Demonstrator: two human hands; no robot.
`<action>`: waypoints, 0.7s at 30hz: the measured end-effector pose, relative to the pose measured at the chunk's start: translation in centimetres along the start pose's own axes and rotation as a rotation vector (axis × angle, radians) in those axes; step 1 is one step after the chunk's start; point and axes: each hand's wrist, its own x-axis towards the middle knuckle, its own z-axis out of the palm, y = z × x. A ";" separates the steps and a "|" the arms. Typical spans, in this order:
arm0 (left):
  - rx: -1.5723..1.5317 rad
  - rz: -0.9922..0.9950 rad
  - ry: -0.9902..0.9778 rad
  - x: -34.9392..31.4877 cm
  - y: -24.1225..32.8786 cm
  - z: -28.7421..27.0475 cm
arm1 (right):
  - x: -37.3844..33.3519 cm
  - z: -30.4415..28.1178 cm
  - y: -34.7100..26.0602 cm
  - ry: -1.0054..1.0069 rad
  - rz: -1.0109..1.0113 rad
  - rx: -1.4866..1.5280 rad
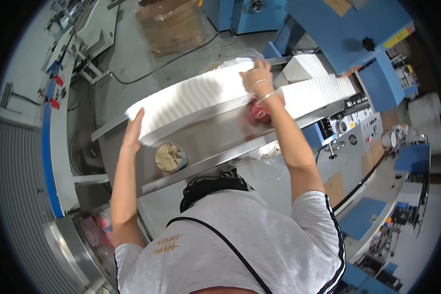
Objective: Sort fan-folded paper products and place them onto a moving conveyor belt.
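Note:
A long row of white, folded paper (pixel 191 100), like tissues or napkins packed on edge, lies between my two hands over a metal trough (pixel 215 128). My left hand (pixel 134 131) presses against its left end, thumb up at the near side. At the other end my right hand (pixel 257 78) grips the row, slightly blurred, with its far fingers partly hidden. Below my right wrist sits a round red object (pixel 261 111), partly covered by the arm. Near the left hand stands a round container (pixel 171 157) with a crumpled cream-coloured top.
More white paper (pixel 318 93) runs along the trough's right end, next to a white block (pixel 304 67) and a blue machine (pixel 350 36). A cardboard box (pixel 170 27) stands on the floor beyond. At left is a blue-edged machine frame (pixel 51 161).

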 end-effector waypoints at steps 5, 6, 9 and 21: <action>-0.045 -0.065 -0.058 -2.7 1.3 -7.1 | -5.6 1.1 -6.4 0.097 0.019 0.222; -0.043 -0.063 -0.055 -3.0 1.7 -7.6 | -6.7 0.8 -7.0 0.076 0.036 0.237; 0.161 -0.029 -0.063 -3.6 2.0 -8.1 | -8.4 -0.6 -7.0 -0.016 0.125 0.297; 0.288 0.045 -0.146 -4.8 3.3 -3.9 | -16.8 -2.3 -12.8 0.147 -0.192 0.465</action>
